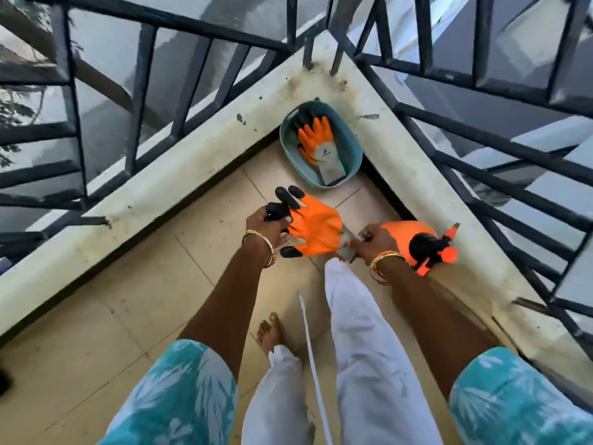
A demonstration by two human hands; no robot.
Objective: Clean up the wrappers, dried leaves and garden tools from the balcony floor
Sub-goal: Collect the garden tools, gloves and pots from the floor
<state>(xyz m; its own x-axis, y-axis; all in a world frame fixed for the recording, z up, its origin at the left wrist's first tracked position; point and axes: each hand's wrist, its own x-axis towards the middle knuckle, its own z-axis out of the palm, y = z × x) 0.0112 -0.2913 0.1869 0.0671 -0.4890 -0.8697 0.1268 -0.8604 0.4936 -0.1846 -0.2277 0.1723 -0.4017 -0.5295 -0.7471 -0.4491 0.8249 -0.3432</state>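
**op:** While I've got this one paused, quick sanity check from the remote seat. Both hands are on one glove (pixel 316 229), held up over the floor (pixel 134 303) in the balcony corner. The left hand (pixel 269 224) has its fingers curled round the black fingertips, and the right hand (pixel 372 240) is pinching the grey cuff end. So both are closed on it, glove stretched between them. Its twin (pixel 321 146) already lies in the teal tub (pixel 348 146), which sits on the floor right in the corner, against the ledge (pixel 205 149).

**reply:** Next stop's the tub then, I'd guess. What's bugging you?

**op:** Couple of things. The sprayer (pixel 420 245) lies on its side just beside the right hand, near the ledge. If that wrist swings wide on the way to the tub, I think it clips the bottle and sends it rolling. Also the tub's small and the first glove fills most of it, so a lazy toss could leave this one hanging over the rim or on the tiles.

**reply:** And the railing?

**op:** Yeah, the railing (pixel 481 149) has open gaps right behind the tub. An overthrow could sail through. I'd say lower it in, don't fling. Can't see any wrappers or leaves from here, btw.
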